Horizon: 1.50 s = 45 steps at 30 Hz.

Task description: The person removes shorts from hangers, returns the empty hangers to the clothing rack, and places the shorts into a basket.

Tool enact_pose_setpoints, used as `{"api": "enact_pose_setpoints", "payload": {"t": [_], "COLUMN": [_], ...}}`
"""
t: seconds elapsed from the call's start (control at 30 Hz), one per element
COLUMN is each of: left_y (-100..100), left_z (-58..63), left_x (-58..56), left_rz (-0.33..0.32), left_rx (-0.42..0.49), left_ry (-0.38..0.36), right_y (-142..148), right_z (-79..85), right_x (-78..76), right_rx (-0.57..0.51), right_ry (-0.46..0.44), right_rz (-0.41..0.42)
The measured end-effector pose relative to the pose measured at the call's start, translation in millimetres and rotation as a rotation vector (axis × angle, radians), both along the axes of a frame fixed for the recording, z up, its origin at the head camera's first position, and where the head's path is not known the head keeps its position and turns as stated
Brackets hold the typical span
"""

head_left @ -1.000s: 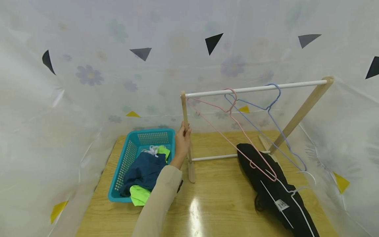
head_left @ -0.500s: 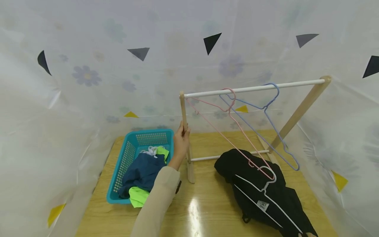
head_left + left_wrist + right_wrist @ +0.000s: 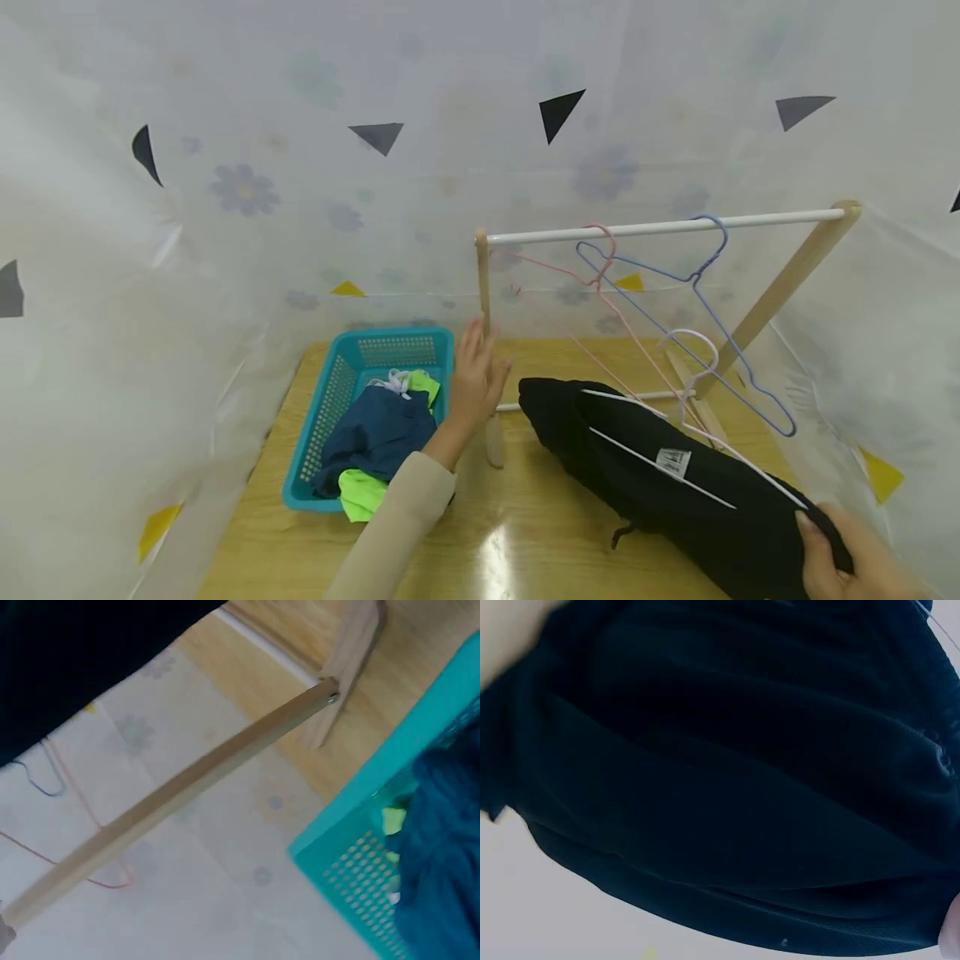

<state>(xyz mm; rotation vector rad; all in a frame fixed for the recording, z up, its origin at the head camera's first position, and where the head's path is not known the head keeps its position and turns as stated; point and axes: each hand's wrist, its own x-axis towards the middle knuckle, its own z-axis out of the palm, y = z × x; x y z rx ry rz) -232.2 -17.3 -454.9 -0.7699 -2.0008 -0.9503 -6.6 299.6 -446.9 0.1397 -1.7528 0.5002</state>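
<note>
My right hand (image 3: pixel 847 554) pinches the edge of a black garment (image 3: pixel 720 542) together with one end of a white hanger (image 3: pixel 660 467). The hanger lies partly inside the garment, its hook sticking up free; a small white label and a dangling cord show on the cloth. In the right wrist view, the dark fabric (image 3: pixel 727 802) covers most of the picture. My left hand (image 3: pixel 474 383) has straightened fingers beside the left wooden post (image 3: pixel 483 275) of a small clothes rack; whether it touches the post is unclear.
A pink hanger (image 3: pixel 611 248) and a blue hanger (image 3: pixel 697 273) hang from the white rail (image 3: pixel 780 219). Left of the rack, a teal basket (image 3: pixel 298 475) holds a navy garment (image 3: pixel 375 442) and neon green cloth (image 3: pixel 362 493). Patterned sheeting (image 3: pixel 450 167) surrounds the wooden table (image 3: pixel 555 542).
The black garment and white hanger have swung left and lifted toward the rack; the right hand has come into view. My left hand has loosened from the post, its fingers straightening.
</note>
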Motion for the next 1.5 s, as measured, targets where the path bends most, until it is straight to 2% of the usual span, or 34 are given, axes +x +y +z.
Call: {"api": "enact_pose_setpoints", "payload": {"t": [0.07,0.13,0.23,0.3,0.47,0.6,0.8,1.0,1.07,1.23,1.33,1.5], "left_y": [2,3,3,1,-4,-5,-5,-16,-22,-36,-42,-48], "left_z": [7.0,14.6,23.8,27.2,36.2,45.7,51.3,42.8,39.9,35.2,33.0,28.5], "left_x": [8.5,16.6,25.8,29.8,39.0,46.7,55.9,54.4,52.9,51.0,51.8,53.3], "left_rz": [-0.072,-0.158,-0.242,-0.254,-0.189,-0.13,-0.092,-0.02,-0.009,0.003,0.014,0.007], "left_rx": [-0.104,-0.203,-0.308,-0.322,-0.259,-0.235,-0.223,-0.19,-0.157,-0.08,-0.062,-0.036], "left_ry": [0.077,0.101,0.084,0.073,0.109,0.144,0.091,0.009,-0.015,-0.05,-0.06,-0.06], "right_y": [-3,-4,-4,-5,-13,-18,-27,-33,-33,-26,-21,-17], "right_z": [13.4,19.3,23.7,28.1,42.1,47.0,45.5,40.5,39.9,38.6,33.2,18.0], "right_x": [-6.4,-10.9,-16.5,-20.8,-34.1,-47.8,-66.1,-75.2,-75.2,-73.9,-73.2,-68.0], "right_rx": [0.009,-0.018,-0.016,0.0,0.019,0.047,0.093,0.059,0.03,-0.038,-0.133,-0.375], "right_ry": [0.002,-0.024,-0.093,-0.112,-0.117,-0.131,-0.243,-0.292,-0.315,-0.347,-0.349,-0.322], "right_rz": [0.033,0.038,0.082,0.11,0.207,0.29,0.357,0.506,0.53,0.515,0.581,0.733]}}
